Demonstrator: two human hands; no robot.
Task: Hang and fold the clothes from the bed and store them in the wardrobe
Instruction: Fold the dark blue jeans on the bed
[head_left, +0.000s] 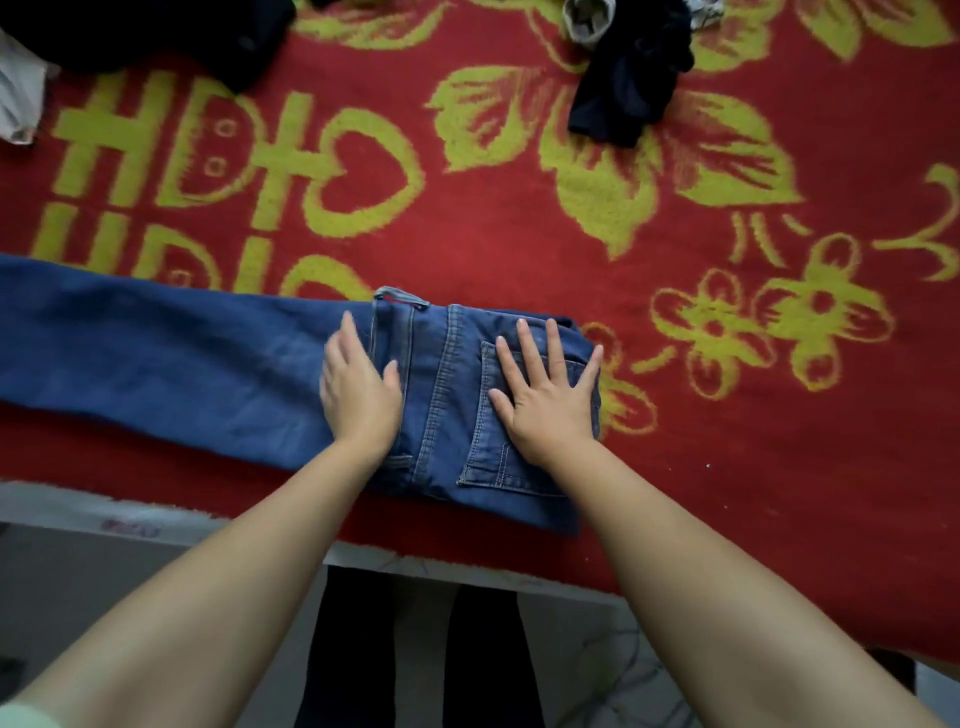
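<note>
Pressing flat: left hand (360, 387) and right hand (546, 392), fingers straight, palms down on blue denim jeans (218, 364) at near edge of red-and-yellow patterned bed (519, 244). Folding step underway, legs unfolded leftward. Next probably: fold legs over seat.

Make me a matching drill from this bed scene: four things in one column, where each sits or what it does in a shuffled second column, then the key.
Things
1. left hand
2. right hand
3. small dark garment
4. bedcover

Places or states
A. crumpled at the far side of the bed, right of centre
B. flat with fingers spread on the back pocket of the jeans
C. red with yellow flowers
D. pressing the jeans by the waistband, where the legs begin

Pairs: 1-D, 2-B, 3-A, 4-C
</note>
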